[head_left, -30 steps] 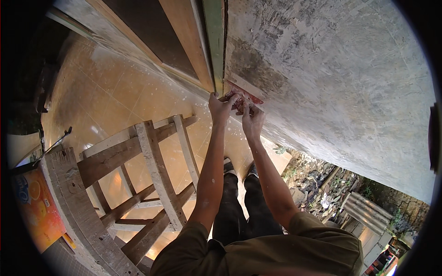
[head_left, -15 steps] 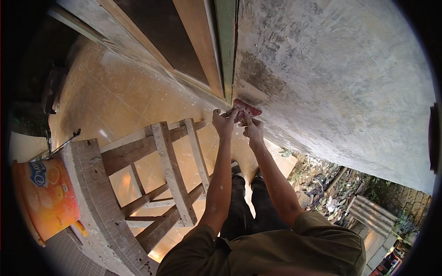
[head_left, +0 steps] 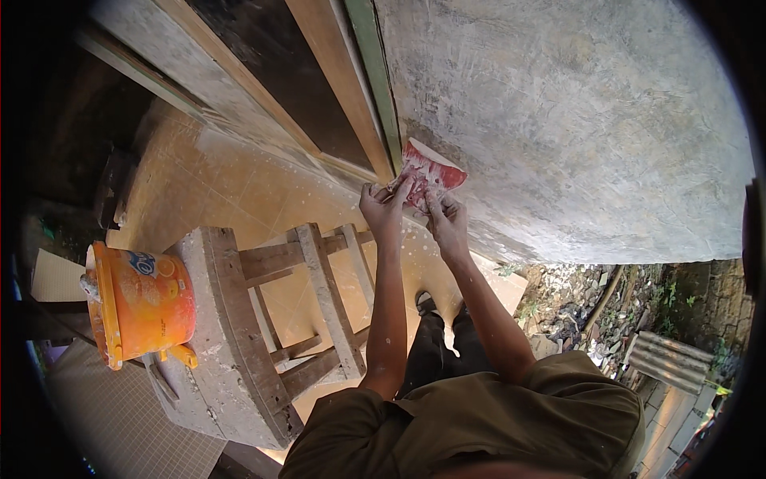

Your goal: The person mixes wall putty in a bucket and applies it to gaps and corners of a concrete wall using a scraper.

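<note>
In front of the wall's lower part I hold a red putty spreader (head_left: pixel 447 176), its wide edge smeared with white paste and facing away from me. My left hand (head_left: pixel 384 209) grips the spreader's left side, the thumb pressed toward it and the fingers curled. Closed at its near right side is my right hand (head_left: pixel 448 221), the fingertips pinching the edge. White residue coats both hands. The grey, patchy plastered wall (head_left: pixel 558 120) rises just beyond, beside a green door-frame strip (head_left: pixel 373 72). Whether the spreader touches the wall, I cannot tell.
At left stands a wooden trestle (head_left: pixel 239 319) with slatted legs; an orange bucket (head_left: pixel 152 299) is on its top. Tan tiled floor (head_left: pixel 227 180) lies beneath, speckled white. Rubble (head_left: pixel 578 299) and a corrugated sheet (head_left: pixel 669 361) lie at right below the wall.
Both hands have lifted the spreader slightly, and its paste-smeared face shows more. My view has shifted, so the bucket and trestle appear farther right.
</note>
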Demonstrator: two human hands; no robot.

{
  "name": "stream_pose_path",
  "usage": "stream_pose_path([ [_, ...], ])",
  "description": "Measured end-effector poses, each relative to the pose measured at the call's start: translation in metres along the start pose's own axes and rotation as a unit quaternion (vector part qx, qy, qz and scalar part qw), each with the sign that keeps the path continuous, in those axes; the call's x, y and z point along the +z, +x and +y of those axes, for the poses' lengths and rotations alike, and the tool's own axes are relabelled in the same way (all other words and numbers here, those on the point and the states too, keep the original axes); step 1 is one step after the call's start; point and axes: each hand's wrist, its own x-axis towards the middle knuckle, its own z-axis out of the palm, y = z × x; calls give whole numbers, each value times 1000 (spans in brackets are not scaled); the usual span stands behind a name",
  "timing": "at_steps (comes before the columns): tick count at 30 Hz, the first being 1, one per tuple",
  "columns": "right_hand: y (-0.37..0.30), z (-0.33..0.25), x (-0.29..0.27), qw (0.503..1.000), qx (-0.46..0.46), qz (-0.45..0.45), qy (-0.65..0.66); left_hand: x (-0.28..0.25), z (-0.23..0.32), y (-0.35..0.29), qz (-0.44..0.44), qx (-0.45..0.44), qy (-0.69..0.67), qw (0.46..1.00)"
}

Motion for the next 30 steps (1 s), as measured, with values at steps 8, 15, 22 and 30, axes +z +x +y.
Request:
stream_pose_path([
  [8, 11, 51, -38, 983, -116, -26, -138, -20, -49, -10, -18, -51, -5, 999],
  [15, 63, 44, -44, 944, -151, 92, -277, 18, -86, 34, -44, -65, -72, 994],
  [22, 79, 81, -55, 947, -67, 68, -306, -9, -142, 53, -58, -37, 54, 996],
  [30, 13, 76, -52, 956, -63, -5, -288, -40, -107, -14, 25, -89, 58, 994],
])
